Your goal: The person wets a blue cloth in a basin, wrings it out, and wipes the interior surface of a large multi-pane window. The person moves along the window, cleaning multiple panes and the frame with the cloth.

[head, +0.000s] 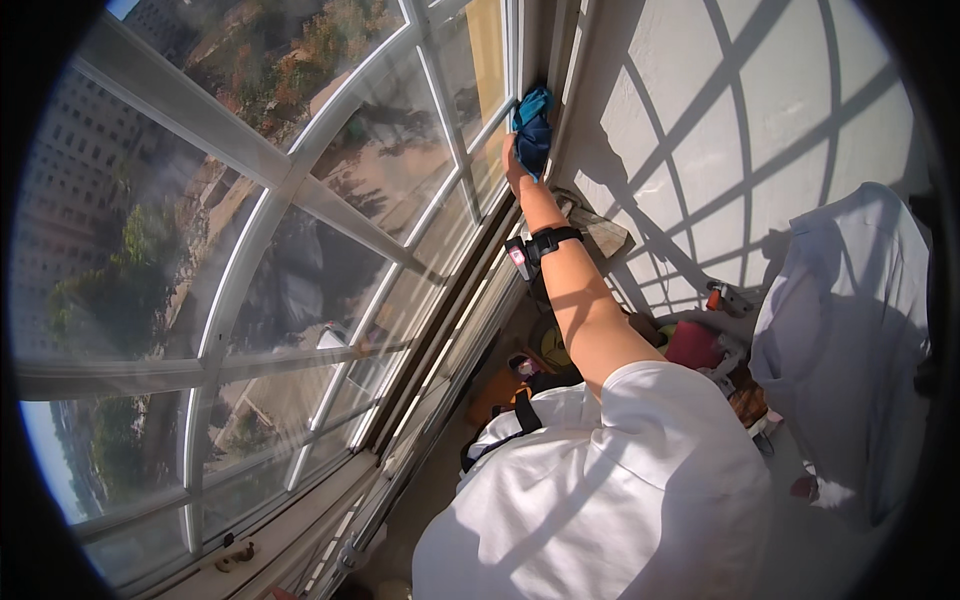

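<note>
My right hand [512, 159] reaches far forward along the window. It grips a blue and teal cloth [533, 135], which covers most of the fingers. The cloth sits against the corner where the white window frame [513, 60] meets the side jamb. A black strap with a small device [551, 241] is fastened around my right forearm. Just left of the arm stands the multi-pane glass window [360, 165], its panes split by white bars. My left hand is out of view.
The window track [442, 300] runs diagonally below the panes. A stone-like block [602, 231] lies by the wall [675, 112]. Assorted items, including a red object [694, 345], are heaped on the floor. Pale fabric [840, 337] hangs at right. A metal latch [236, 556] is at lower left.
</note>
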The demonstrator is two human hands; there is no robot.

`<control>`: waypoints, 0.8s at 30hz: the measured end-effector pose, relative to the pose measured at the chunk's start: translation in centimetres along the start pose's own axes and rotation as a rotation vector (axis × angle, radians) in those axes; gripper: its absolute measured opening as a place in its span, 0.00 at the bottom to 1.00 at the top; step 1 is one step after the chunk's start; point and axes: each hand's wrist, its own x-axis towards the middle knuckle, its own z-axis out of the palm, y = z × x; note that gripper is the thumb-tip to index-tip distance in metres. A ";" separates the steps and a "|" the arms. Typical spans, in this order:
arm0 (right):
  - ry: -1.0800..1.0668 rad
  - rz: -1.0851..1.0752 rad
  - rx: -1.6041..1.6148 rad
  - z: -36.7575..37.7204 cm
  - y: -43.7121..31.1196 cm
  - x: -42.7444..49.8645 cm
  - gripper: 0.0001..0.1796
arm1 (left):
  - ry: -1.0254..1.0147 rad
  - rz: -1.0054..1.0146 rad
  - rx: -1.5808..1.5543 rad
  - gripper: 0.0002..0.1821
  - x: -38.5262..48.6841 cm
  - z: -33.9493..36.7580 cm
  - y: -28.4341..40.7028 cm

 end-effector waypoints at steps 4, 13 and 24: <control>-0.060 0.157 0.067 2.3 2.2 -2.1 0.09 | -0.017 -0.014 0.020 0.63 0.1 -0.4 0.8; -0.141 0.496 0.174 5.7 6.3 -5.9 0.06 | -0.040 -0.007 0.116 0.64 0.0 -0.7 0.5; -0.356 1.100 1.137 -3.8 11.0 -7.5 0.13 | -0.012 0.026 0.072 0.62 0.2 0.0 0.1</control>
